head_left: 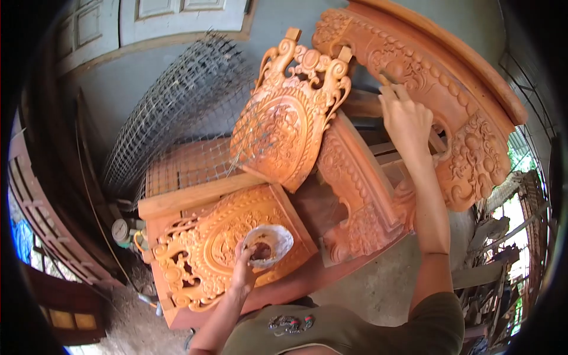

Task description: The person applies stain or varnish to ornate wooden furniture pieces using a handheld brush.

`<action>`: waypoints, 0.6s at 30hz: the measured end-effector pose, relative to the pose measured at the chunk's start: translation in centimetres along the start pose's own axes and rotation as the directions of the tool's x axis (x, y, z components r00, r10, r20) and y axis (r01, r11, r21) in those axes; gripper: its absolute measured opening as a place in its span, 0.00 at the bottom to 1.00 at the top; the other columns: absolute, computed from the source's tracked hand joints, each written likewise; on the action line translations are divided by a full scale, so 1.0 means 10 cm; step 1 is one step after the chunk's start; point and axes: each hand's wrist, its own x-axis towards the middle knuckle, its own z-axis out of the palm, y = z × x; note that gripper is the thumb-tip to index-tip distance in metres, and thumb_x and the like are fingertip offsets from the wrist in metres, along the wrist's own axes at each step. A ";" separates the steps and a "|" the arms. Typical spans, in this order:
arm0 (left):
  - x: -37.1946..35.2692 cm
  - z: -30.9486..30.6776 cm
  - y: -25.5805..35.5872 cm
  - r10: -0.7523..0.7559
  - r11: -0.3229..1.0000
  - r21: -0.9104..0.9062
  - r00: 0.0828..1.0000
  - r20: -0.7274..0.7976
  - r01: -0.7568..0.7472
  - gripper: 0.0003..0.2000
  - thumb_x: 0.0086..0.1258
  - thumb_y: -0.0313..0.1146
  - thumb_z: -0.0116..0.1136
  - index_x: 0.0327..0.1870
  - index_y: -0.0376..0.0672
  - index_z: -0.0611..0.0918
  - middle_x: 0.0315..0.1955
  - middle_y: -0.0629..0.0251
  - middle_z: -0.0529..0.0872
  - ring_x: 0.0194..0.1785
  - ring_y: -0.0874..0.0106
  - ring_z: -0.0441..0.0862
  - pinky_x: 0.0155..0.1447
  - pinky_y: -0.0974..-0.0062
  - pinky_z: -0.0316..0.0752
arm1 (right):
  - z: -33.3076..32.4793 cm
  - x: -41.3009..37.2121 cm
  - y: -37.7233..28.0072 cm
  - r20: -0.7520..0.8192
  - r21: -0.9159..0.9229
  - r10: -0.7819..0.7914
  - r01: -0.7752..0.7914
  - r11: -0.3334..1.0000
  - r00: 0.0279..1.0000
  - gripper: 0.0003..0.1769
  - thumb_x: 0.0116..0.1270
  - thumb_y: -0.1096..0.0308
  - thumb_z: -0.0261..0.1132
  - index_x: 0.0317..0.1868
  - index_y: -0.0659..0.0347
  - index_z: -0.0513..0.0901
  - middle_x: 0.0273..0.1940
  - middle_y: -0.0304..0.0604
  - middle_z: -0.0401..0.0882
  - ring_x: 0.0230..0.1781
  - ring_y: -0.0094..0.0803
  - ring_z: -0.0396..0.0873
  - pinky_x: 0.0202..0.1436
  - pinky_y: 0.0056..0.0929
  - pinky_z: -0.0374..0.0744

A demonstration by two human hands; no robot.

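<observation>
My left hand (241,269) grips the rim of a whitish bowl (283,239) with brown liquid stains inside. Below the bowl lies a carved wooden panel (207,236) with an oval relief and scrolled edges. Farther out, my right hand (407,121) is closed round a small brush (387,77), whose tip is at the face of a large carved wooden piece (408,68) with beading and floral relief. Another carved panel (290,124) leans upright between the two hands. Just under my right forearm sits a carved rail (361,183) of the same orange-brown wood.
A roll of black mesh (177,94) leans against the grey wall at the left, its loose end overlapping the upright panel. A round gauge (120,229) stands beside the carved panel. Stacked scrap wood (494,236) lines the right side, past the concrete floor (384,290).
</observation>
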 end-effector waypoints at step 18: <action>-0.41 0.12 -0.31 0.089 0.984 0.153 0.996 -0.018 -0.086 0.33 0.73 0.39 0.52 0.77 0.60 0.54 0.64 0.62 0.73 0.65 0.63 0.74 0.61 0.42 0.73 | -0.25 -2.39 -1.89 0.499 0.842 -0.475 -0.277 0.463 0.725 0.13 0.68 0.58 0.67 0.47 0.55 0.87 0.39 0.45 0.87 0.36 0.46 0.86 0.37 0.43 0.82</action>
